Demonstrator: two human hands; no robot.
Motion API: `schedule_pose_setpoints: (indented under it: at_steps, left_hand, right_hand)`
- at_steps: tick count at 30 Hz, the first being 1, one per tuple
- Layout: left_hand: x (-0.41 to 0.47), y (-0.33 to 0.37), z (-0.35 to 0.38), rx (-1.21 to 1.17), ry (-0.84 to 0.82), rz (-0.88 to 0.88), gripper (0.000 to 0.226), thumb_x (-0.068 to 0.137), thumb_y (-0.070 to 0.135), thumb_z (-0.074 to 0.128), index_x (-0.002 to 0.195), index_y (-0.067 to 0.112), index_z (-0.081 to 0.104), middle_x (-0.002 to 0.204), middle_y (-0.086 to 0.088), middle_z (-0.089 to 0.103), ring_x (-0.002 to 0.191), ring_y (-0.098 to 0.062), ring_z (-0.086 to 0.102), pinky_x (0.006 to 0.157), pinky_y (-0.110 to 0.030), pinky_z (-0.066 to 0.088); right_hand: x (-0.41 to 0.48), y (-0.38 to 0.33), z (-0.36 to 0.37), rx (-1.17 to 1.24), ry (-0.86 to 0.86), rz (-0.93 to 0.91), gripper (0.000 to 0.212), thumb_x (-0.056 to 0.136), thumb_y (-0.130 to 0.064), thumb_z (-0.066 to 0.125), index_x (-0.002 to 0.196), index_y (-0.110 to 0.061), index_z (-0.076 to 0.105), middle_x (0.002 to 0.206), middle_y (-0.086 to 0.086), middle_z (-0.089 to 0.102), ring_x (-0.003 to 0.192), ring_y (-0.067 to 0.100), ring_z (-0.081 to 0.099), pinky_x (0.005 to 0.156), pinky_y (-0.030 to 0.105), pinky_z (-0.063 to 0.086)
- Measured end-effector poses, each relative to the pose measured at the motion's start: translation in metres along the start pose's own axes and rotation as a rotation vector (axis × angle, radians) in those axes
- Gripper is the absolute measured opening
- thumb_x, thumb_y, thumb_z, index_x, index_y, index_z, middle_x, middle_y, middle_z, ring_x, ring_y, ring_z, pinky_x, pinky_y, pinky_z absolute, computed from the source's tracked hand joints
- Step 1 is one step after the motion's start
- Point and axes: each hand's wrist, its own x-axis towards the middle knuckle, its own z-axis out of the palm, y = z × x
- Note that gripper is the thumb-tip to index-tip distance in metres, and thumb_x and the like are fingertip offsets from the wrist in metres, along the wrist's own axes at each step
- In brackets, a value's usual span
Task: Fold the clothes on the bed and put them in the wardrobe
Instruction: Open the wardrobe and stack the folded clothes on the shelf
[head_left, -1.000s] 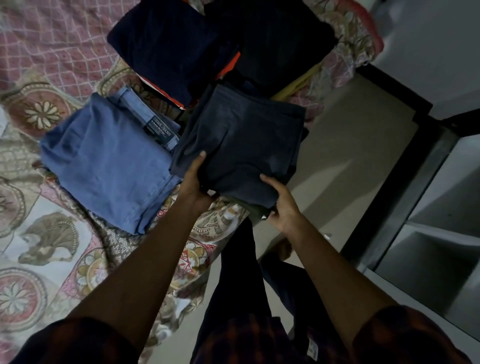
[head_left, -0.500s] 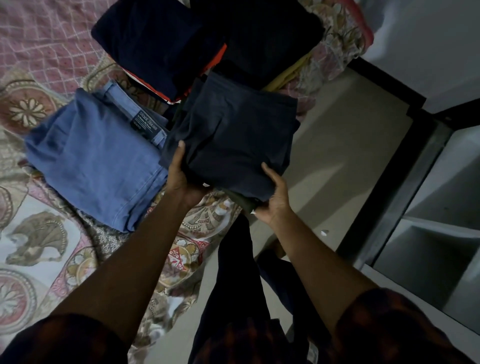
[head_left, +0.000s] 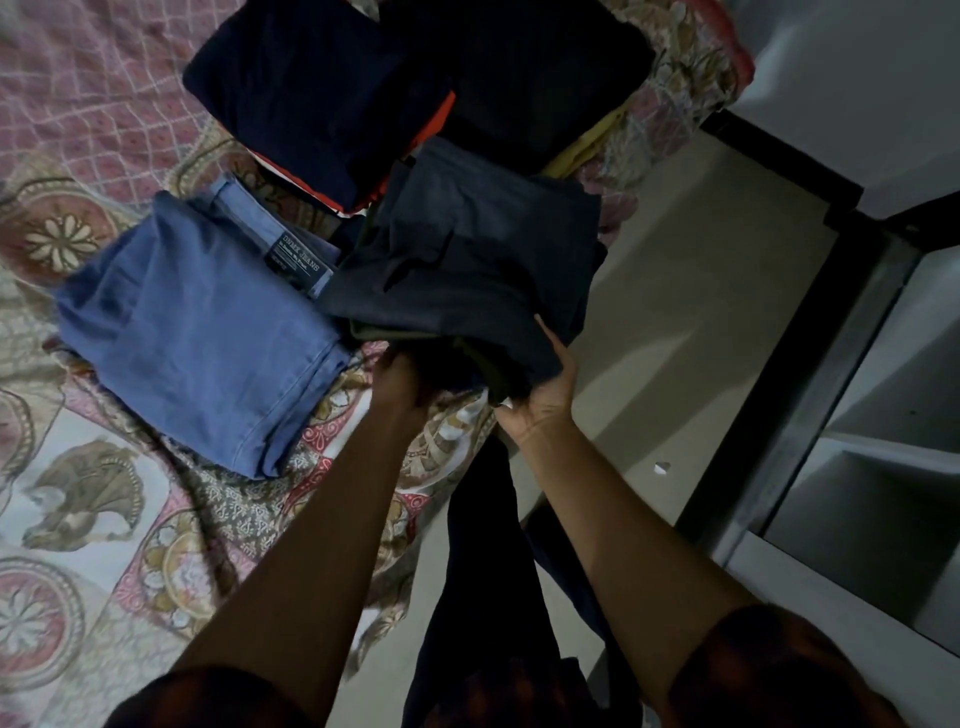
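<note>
**Folded dark-grey garment gripped at the bed's near edge**

Folded dark-grey garment (head_left: 467, 270) lies on the right side of the bed, at the edge beside the floor, its near edge raised off the bedspread (head_left: 78, 519). It sits on an olive-green piece (head_left: 371, 332) that shows as a thin strip beneath it. The left hand (head_left: 400, 374) is closed on the near left corner from below, with its fingers lost in the cloth. The right hand (head_left: 540, 395) clamps the near right corner, thumb on top and palm turned up underneath. The two hands are apart, one at each near corner.

Just left of the garment and touching it lies a folded pair of blue jeans (head_left: 197, 332), with a dark label at the waistband. Farther off sit a navy pile (head_left: 301, 93) and a black pile (head_left: 530, 78), with an orange edge (head_left: 441, 119) showing between them. To the right, past a strip of pale floor (head_left: 675, 312), stands the wardrobe (head_left: 883, 452) with its grey shelves in view.
</note>
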Motion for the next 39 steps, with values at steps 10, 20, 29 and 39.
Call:
schedule_pose_setpoints:
  at_steps: [10, 20, 29, 39]
  left_hand:
    - [-0.008, -0.019, 0.01, 0.003, -0.046, 0.015, 0.021, 0.103, 0.007, 0.044, 0.113, 0.005, 0.062, 0.106, -0.011, 0.07, 0.093, -0.027, 0.066, 0.076, -0.042, 0.058]
    - [-0.026, -0.01, 0.017, 0.036, -0.104, -0.173, 0.015, 0.098, 0.008, 0.044, 0.098, 0.01, 0.059, 0.092, -0.01, 0.06, 0.079, -0.022, 0.057, 0.075, -0.03, 0.054]
    - [0.0, 0.052, -0.017, -0.176, -0.191, -0.094, 0.072, 0.08, 0.074, 0.051, 0.134, 0.029, 0.06, 0.131, -0.006, 0.065, 0.124, -0.029, 0.058, 0.105, -0.05, 0.044]
    - [-0.079, 0.04, 0.046, 0.038, -0.333, -0.173, 0.057, 0.063, 0.068, 0.064, 0.087, 0.021, 0.083, 0.103, -0.006, 0.076, 0.088, -0.024, 0.075, 0.064, -0.037, 0.061]
  right_hand:
    - [-0.01, -0.009, 0.001, -0.224, -0.002, 0.012, 0.026, 0.099, -0.024, 0.057, 0.111, -0.004, 0.07, 0.107, 0.016, 0.075, 0.099, 0.033, 0.07, 0.085, 0.038, 0.059]
    - [-0.001, -0.044, -0.008, -0.35, 0.012, 0.193, 0.028, 0.089, -0.029, 0.067, 0.103, -0.007, 0.076, 0.101, 0.014, 0.075, 0.089, 0.031, 0.071, 0.093, 0.045, 0.053]
    - [0.008, -0.06, -0.012, -0.424, -0.06, 0.174, 0.033, 0.082, -0.014, 0.071, 0.113, -0.004, 0.071, 0.114, 0.013, 0.073, 0.103, 0.031, 0.068, 0.097, 0.045, 0.054]
    - [-0.071, -0.175, -0.035, -0.804, -0.221, -0.078, 0.07, 0.074, -0.006, 0.077, 0.138, -0.019, 0.054, 0.127, 0.002, 0.069, 0.114, 0.018, 0.067, 0.089, 0.026, 0.056]
